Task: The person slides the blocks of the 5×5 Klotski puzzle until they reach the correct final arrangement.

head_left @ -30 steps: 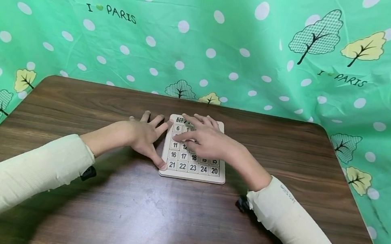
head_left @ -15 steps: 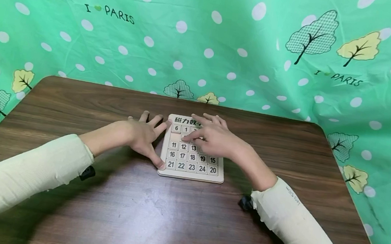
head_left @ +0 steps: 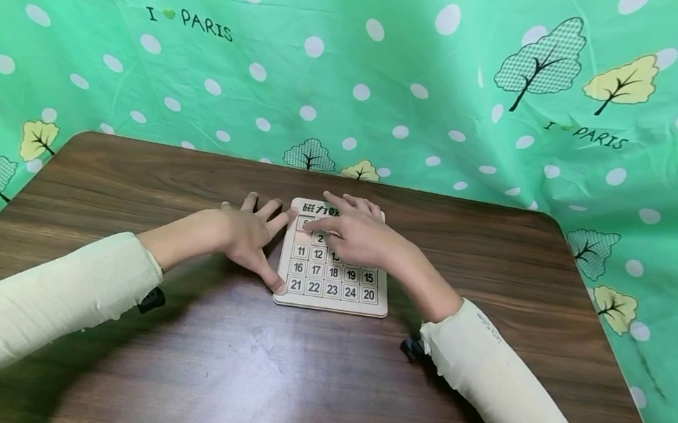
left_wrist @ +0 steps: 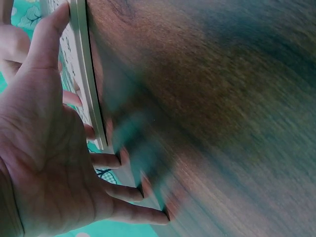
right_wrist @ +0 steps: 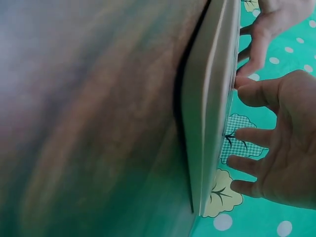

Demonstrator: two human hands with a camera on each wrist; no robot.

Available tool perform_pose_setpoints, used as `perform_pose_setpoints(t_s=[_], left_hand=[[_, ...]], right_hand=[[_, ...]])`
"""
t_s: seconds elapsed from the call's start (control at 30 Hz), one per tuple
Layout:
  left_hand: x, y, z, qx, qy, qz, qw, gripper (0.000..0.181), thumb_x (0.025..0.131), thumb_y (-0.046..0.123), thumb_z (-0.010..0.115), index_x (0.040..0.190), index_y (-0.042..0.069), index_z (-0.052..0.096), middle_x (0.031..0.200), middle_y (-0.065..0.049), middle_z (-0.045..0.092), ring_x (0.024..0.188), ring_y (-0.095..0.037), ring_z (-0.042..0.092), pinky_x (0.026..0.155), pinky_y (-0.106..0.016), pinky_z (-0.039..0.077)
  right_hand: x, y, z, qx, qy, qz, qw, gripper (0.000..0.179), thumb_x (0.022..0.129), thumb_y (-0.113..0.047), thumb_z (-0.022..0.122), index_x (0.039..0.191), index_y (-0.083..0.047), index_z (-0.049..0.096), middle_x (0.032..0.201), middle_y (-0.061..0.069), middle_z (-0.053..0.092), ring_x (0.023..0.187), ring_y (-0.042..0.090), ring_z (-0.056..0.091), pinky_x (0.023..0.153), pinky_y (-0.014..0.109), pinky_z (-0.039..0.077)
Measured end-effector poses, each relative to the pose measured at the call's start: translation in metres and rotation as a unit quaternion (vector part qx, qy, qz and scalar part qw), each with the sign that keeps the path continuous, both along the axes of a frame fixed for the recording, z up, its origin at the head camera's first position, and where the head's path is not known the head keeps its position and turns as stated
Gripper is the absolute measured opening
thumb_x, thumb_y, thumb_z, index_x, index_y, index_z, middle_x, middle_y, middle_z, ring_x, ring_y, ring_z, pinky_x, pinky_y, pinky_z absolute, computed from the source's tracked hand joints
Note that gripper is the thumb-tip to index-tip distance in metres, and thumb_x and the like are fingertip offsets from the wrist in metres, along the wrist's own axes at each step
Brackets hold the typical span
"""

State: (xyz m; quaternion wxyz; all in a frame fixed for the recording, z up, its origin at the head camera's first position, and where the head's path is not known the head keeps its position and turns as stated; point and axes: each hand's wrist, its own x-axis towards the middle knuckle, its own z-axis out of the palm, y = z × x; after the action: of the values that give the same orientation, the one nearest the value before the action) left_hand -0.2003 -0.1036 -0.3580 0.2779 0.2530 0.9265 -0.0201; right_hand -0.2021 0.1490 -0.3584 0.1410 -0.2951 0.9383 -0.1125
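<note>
A pale number slide puzzle (head_left: pixel 330 304) lies flat on the table, its title strip at the far end. My left hand (head_left: pixel 247 234) spreads its fingers beside it; the thumb touches the near left corner and the index finger the upper left edge. Across the upper part reaches my right hand (head_left: pixel 364 236), its index fingertip on the 6 tile (head_left: pixel 302 221) in the top row. Below that tile is a gap (head_left: pixel 302 238), with the 2 tile (head_left: pixel 319 239) to its right. The right hand hides several upper tiles. In the right wrist view its fingers (right_wrist: pixel 252 136) are spread over the puzzle.
The brown wooden table (head_left: pixel 267 386) extends around the puzzle. A green dotted cloth (head_left: pixel 358 52) with printed trees hangs behind the table and at its sides. Both forearms wear pale sleeves (head_left: pixel 76 285), with a small black device (head_left: pixel 413 348) under the right cuff.
My right index finger first drew back right along the second row, uncovering the gap at its left end, then moved left and up onto the 6 tile. The left hand stays in place.
</note>
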Motion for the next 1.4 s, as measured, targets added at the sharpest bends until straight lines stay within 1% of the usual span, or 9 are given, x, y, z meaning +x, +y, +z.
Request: perform_pose_setpoints(t_s=[0.13,0.23,0.33,0.43,0.53,0.7,1.03,1.23,1.4], left_hand=[[-0.003,-0.002,-0.005,0.001,0.005,0.001,1.0,0.16,0.069,0.107,0.07,0.183,0.019,0.0,0.19,-0.023,0.009,0.169,-0.069,0.008,0.119,-0.097,0.026],[-0.003,-0.002,-0.005,0.003,0.004,0.0,1.0,0.16,0.069,0.107,0.069,0.183,0.02,-0.001,0.19,-0.024,0.009,0.169,-0.07,0.008,0.119,-0.096,0.026],[-0.001,-0.002,-0.003,0.006,-0.002,0.002,1.0,0.157,0.074,0.102,0.072,0.183,0.02,-0.005,0.19,-0.024,0.006,0.169,-0.068,0.006,0.121,-0.095,0.025],[0.0,-0.004,-0.004,0.012,-0.001,-0.003,0.9999,0.154,0.078,0.098,0.074,0.183,0.02,-0.007,0.19,-0.025,0.004,0.169,-0.069,0.005,0.121,-0.095,0.024],[0.0,-0.006,-0.006,0.026,0.004,-0.007,0.9996,0.152,0.079,0.097,0.074,0.183,0.021,-0.008,0.19,-0.027,0.004,0.169,-0.07,0.005,0.12,-0.096,0.023],[0.001,-0.007,-0.008,0.037,0.008,-0.008,0.9993,0.151,0.08,0.096,0.075,0.183,0.022,-0.008,0.19,-0.027,0.004,0.169,-0.07,0.004,0.12,-0.096,0.023],[0.002,-0.009,-0.007,0.036,0.003,-0.005,0.9993,0.152,0.079,0.096,0.075,0.183,0.021,-0.007,0.19,-0.027,0.003,0.169,-0.07,0.003,0.12,-0.097,0.022],[0.002,-0.01,-0.007,0.032,0.003,-0.006,0.9995,0.152,0.08,0.095,0.075,0.183,0.019,-0.008,0.189,-0.028,0.002,0.168,-0.07,0.003,0.12,-0.097,0.022],[0.002,-0.008,-0.008,0.033,0.007,-0.009,0.9994,0.153,0.079,0.096,0.074,0.183,0.019,-0.008,0.189,-0.028,0.004,0.168,-0.071,0.004,0.119,-0.097,0.024]], right_hand=[[0.005,0.002,0.0,0.015,-0.011,0.011,0.9998,0.051,0.112,-0.022,0.056,0.157,-0.042,0.067,0.19,0.014,0.022,0.173,0.055,0.018,0.135,0.08,0.015],[0.011,0.004,0.0,0.023,-0.021,0.02,0.9993,0.051,0.113,-0.024,0.055,0.159,-0.044,0.065,0.191,0.013,0.02,0.175,0.054,0.015,0.136,0.079,0.011],[0.016,0.006,0.002,0.016,-0.021,0.03,0.9992,0.05,0.113,-0.026,0.055,0.158,-0.044,0.066,0.191,0.012,0.02,0.175,0.052,0.013,0.137,0.078,0.009],[0.014,0.012,0.002,-0.006,-0.011,0.032,0.9994,0.045,0.113,-0.036,0.058,0.158,-0.042,0.067,0.191,0.011,0.02,0.176,0.051,0.014,0.138,0.079,0.009],[0.007,0.021,0.001,-0.023,-0.002,0.016,0.9996,0.045,0.112,-0.051,0.06,0.156,-0.042,0.069,0.191,0.011,0.018,0.175,0.052,0.014,0.137,0.079,0.008],[0.0,0.033,0.002,-0.006,-0.002,-0.009,0.9999,0.052,0.108,-0.064,0.063,0.155,-0.042,0.07,0.192,0.012,0.016,0.175,0.053,0.011,0.137,0.079,0.007],[-0.004,0.014,0.0,0.011,-0.023,0.022,0.9994,0.068,0.103,-0.07,0.067,0.165,-0.043,0.059,0.192,0.012,0.016,0.176,0.052,0.01,0.138,0.078,0.006],[-0.003,0.009,-0.002,-0.004,-0.016,0.026,0.9995,0.068,0.102,-0.072,0.068,0.163,-0.043,0.061,0.192,0.01,0.017,0.177,0.048,0.011,0.139,0.075,0.006],[0.004,0.019,0.002,-0.023,-0.008,0.024,0.9994,0.062,0.099,-0.07,0.073,0.155,-0.041,0.07,0.191,0.01,0.019,0.176,0.05,0.013,0.138,0.078,0.007]])
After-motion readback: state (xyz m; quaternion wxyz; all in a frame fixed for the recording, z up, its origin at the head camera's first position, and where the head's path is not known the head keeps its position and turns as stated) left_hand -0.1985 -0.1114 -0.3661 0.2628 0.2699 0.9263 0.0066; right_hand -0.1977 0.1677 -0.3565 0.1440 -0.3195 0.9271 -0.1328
